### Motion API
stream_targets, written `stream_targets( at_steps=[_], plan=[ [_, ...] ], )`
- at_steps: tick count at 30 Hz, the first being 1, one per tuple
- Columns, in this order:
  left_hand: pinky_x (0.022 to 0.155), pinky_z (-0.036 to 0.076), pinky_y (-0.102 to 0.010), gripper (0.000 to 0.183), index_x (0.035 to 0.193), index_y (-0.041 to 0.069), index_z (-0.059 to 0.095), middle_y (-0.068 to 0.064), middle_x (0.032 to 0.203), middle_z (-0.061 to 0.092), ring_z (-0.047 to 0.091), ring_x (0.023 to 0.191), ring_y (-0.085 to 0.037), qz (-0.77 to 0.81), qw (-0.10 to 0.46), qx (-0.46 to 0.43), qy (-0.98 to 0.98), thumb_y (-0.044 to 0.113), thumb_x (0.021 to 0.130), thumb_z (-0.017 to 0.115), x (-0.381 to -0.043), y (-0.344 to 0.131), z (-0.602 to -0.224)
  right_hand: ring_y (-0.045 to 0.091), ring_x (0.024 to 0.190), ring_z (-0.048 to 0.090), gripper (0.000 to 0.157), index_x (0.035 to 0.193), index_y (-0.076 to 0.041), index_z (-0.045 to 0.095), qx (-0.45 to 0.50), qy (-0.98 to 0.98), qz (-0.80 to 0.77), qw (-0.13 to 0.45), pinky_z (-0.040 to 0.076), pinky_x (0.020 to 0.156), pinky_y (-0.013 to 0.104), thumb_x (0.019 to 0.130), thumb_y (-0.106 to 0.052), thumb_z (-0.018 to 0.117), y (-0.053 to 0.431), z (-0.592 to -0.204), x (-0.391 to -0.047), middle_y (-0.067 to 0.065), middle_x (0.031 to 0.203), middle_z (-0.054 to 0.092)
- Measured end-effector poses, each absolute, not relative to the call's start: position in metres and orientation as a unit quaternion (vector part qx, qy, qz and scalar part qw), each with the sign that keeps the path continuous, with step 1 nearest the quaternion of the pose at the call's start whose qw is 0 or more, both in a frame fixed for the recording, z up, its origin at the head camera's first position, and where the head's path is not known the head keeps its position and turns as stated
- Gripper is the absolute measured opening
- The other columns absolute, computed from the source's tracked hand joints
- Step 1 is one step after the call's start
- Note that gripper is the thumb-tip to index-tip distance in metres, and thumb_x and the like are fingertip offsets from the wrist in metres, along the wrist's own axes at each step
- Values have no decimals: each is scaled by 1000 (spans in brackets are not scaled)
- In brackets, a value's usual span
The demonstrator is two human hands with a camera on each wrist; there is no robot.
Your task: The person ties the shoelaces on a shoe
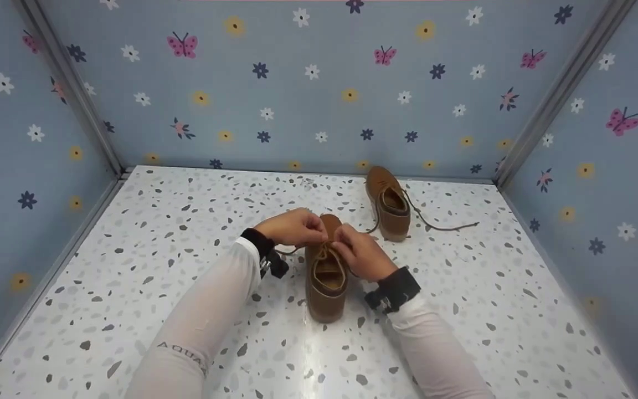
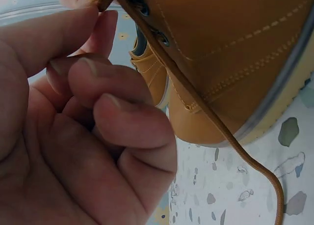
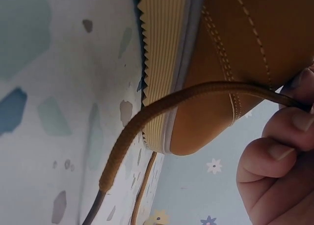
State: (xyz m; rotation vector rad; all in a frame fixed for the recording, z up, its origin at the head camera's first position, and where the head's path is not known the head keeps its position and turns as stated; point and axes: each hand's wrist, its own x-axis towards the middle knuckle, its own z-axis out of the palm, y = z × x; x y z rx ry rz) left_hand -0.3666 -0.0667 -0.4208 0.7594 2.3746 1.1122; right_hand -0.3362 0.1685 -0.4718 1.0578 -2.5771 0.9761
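A brown lace-up shoe (image 1: 327, 305) stands on the speckled surface, its toe pointing away from me. Over its front, my left hand (image 1: 294, 227) pinches a brown shoelace (image 2: 211, 118) between thumb and fingertips. From there a length of lace trails down past the eyelets. My right hand (image 1: 369, 256) is close by on the other side, fingers curled about the lace. In the right wrist view the lace (image 3: 162, 102) runs out of those fingers and hangs past the sole, its tip out of frame. The hands partly hide the lacing.
A second brown shoe (image 1: 395, 228) stands behind and to the right, its loose lace (image 1: 441, 228) spread over the white speckled tabletop (image 1: 186, 277). Blue flowered panels (image 1: 319, 100) close off the back and both sides.
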Motion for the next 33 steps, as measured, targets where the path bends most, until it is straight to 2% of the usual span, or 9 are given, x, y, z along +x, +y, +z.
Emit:
stream_targets(
  at_steps=[12,22,29,33],
  plan=[
    [57,41,-21,18,98,5,76,7,76,62,49,60,-5,394,203,291,848,16,99,62,-366,-63,-420,14,80,60,7,107,-9,58,369,-873,306,85,50,70,28,106,-16,60,171,-467,-338,6,90,63],
    [57,40,-22,17,99,8,75,6,77,61,48,60,-5,402,211,280,846,19,100,62,-366,-62,-424,15,83,60,9,105,-11,61,364,-874,320,37,50,73,26,104,-18,65,181,-456,-341,5,97,66],
    [55,38,-24,17,96,10,74,5,73,59,45,57,-6,414,209,272,843,21,100,61,-365,-65,-425,25,88,63,10,101,-12,64,395,-874,277,61,51,77,31,101,-20,70,189,-437,-340,6,98,66],
    [53,37,-24,17,95,12,75,6,70,56,44,55,-6,424,216,262,840,22,99,62,-365,-64,-426,24,89,64,12,99,-11,64,436,-865,237,72,52,79,34,99,-20,73,188,-427,-334,5,95,66]
  ],
)
